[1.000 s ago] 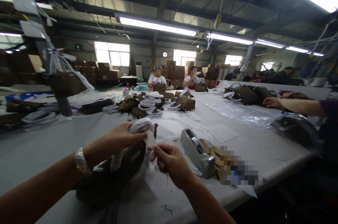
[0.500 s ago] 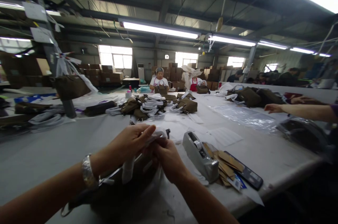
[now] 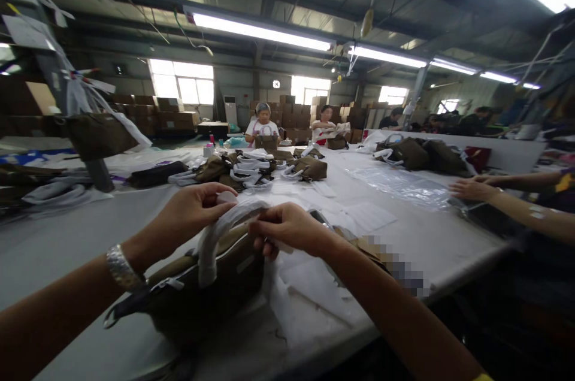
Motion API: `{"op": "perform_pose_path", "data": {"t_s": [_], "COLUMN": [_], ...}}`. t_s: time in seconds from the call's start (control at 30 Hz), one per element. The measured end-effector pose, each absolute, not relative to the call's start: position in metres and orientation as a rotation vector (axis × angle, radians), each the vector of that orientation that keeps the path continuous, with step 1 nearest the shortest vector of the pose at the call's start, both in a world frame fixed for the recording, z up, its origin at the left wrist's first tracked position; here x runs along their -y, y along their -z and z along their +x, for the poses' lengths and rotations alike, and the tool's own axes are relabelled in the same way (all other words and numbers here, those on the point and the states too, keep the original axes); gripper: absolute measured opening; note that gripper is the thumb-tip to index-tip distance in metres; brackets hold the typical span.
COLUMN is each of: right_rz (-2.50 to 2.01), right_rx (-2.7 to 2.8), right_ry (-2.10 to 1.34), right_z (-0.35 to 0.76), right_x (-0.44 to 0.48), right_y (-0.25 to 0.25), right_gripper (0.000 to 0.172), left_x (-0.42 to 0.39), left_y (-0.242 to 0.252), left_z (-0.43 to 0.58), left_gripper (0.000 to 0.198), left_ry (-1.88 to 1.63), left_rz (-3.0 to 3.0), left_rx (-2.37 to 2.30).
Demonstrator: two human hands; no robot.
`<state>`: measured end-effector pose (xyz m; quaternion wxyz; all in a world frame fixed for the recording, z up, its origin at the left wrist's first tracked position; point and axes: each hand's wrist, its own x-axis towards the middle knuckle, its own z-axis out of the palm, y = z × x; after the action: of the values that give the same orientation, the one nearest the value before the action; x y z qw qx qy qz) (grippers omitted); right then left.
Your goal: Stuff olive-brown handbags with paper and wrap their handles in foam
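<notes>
A dark olive-brown handbag [image 3: 220,303] stands on the table in front of me, its zip and metal ring toward the left. Its arched handle [image 3: 209,249] is covered in white wrapping. My left hand [image 3: 191,213], with a silver bracelet at the wrist, pinches a small pale piece of wrapping [image 3: 227,196] just above the handle. On the other side, my right hand [image 3: 287,228] has thumb and fingers closed on the right part of the wrapped handle. The fingertips partly cover what they grip there.
Behind my right forearm, a tape dispenser [image 3: 320,219] and brown card pieces [image 3: 371,249] are partly hidden. Wrapped bags [image 3: 251,168] are heaped farther back, near clear plastic sheets [image 3: 399,186]. A co-worker's hands [image 3: 476,189] work at right. Two people sit across the table.
My hands have moved apart, uncovering the arch of the wrapped handle. The view has shifted, and my right forearm now covers most of the tape dispenser. The co-worker's hands at right have come together.
</notes>
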<state>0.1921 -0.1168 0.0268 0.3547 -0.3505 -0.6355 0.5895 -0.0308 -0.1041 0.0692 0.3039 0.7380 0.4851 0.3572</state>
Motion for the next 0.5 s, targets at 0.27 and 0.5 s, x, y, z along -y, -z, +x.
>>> {"op": "perform_pose_path", "data": {"t_s": [0.27,0.5], "right_rz": [-0.552,-0.505], "right_rx": [1.568,1.529], "right_ry": [-1.376,-1.321], "right_z": [0.201,0.185], "right_x": [0.137,0.124], "right_y": [-0.046,-0.033], "right_gripper": [0.036,0.034], "left_x": [0.108,0.116], "left_y": [-0.087,-0.096], "left_z": [-0.025,-0.027], "left_gripper": [0.042,0.044], "left_ry": [-0.996,-1.118], "left_rz": [2.006,2.137], "left_rx": [-1.147,-1.177]}}
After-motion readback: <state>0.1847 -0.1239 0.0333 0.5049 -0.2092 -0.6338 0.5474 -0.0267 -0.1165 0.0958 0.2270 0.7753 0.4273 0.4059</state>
